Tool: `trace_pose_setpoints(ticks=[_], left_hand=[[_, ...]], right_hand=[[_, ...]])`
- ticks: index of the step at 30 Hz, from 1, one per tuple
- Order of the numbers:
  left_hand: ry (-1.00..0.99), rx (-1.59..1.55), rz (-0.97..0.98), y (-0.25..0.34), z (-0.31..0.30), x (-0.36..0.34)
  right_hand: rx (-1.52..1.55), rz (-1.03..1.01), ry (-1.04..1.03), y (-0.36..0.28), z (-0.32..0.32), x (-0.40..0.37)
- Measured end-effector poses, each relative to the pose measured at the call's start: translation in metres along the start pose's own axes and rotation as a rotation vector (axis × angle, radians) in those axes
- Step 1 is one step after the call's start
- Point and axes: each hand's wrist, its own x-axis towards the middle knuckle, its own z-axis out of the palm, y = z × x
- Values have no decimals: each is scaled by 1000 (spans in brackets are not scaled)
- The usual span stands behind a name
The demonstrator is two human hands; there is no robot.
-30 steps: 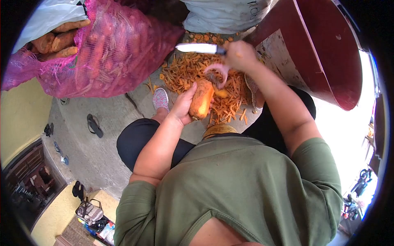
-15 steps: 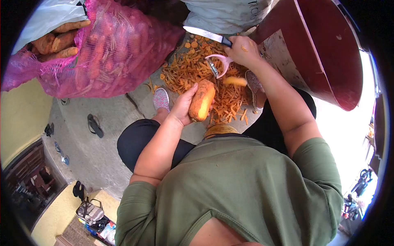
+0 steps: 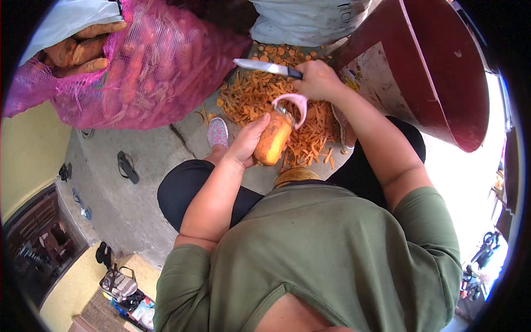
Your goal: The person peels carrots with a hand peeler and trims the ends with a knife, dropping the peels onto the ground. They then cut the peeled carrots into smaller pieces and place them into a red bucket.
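My left hand (image 3: 246,141) is closed around a thick carrot (image 3: 272,143), its near end bright orange and partly peeled, its upper side still brownish. In my right hand (image 3: 318,81) are two tools. A knife (image 3: 262,66) with a pale blade and dark handle points left, and a pink Y-shaped peeler (image 3: 301,107) hangs below the fingers. The peeler's metal blade lies at the far end of the carrot and appears to touch it. Under both hands spreads a pile of orange carrot peelings (image 3: 249,94) on the floor.
A pink mesh sack (image 3: 149,72) full of carrots stands at the upper left, some carrots (image 3: 83,50) showing at its opening. A large dark-red bucket (image 3: 409,61) rises at the right. Behind the peelings sits a white sack (image 3: 310,22). Slippers (image 3: 128,167) lie on the concrete floor.
My right hand has moved slightly down and left, bringing the peeler onto the carrot's far end. A blurred peel seen in the air earlier is gone. The left hand stays nearly still.
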Motion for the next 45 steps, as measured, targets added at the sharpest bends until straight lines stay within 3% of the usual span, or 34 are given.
trace_pose_setpoints(ticks=[2, 3, 6, 8, 10, 13, 15, 18, 19, 21, 22, 23, 24, 25, 26, 28, 31, 34, 35, 39, 45], left_hand=[[8, -22, -4, 2, 0, 0], [20, -71, -3, 2, 0, 0], [69, -224, 18, 0, 2, 5], [144, -328, 50, -1, 5, 10], [103, -346, 23, -2, 6, 11], [65, -278, 21, -9, 0, 16], [30, -148, 31, -11, 0, 15], [29, -197, -117, -10, -2, 14], [8, -230, -104, -9, -5, 14], [-35, -308, -71, -11, -11, 16], [45, -300, -50, -10, -10, 18], [127, -290, -31, -11, -5, 19], [209, -280, -14, -10, 0, 19], [204, -325, -2, -8, 8, 16], [-24, -389, 16, -14, -5, 19], [143, -295, 36, -12, 8, 16], [72, -136, -32, -15, -6, 16], [17, -238, -90, -10, -2, 11], [12, -243, -86, -10, -2, 10], [-29, -214, -88, -10, -4, 11], [-47, -164, -114, -5, -2, 3]], right_hand=[[-138, 163, 37, 15, -5, 12], [-16, 247, 20, 16, -11, 15], [90, 116, -28, -5, -10, 3], [79, -158, 13, -21, 7, -10], [96, -265, -42, -37, 9, -22], [10, -274, -49, -42, 8, -28], [-57, -151, 25, -23, 13, -17], [-146, 84, 170, 21, -3, 7], [13, 133, 154, 26, -7, 9], [45, 65, 93, 6, -3, -1], [60, 30, 64, -8, -2, -8], [68, -152, 126, -15, 10, -14], [79, -202, 47, -26, 10, -22], [77, -225, 30, -34, 13, -26], [75, -248, 14, -37, 14, -28], [68, -226, -2, -36, 9, -27], [-21, -51, 27, -9, 7, -9], [-37, 164, 166, 21, -2, 9], [26, 101, 226, 23, 0, 6], [36, -95, -34, -20, -6, -13], [53, 104, 69, 16, -9, 11]])
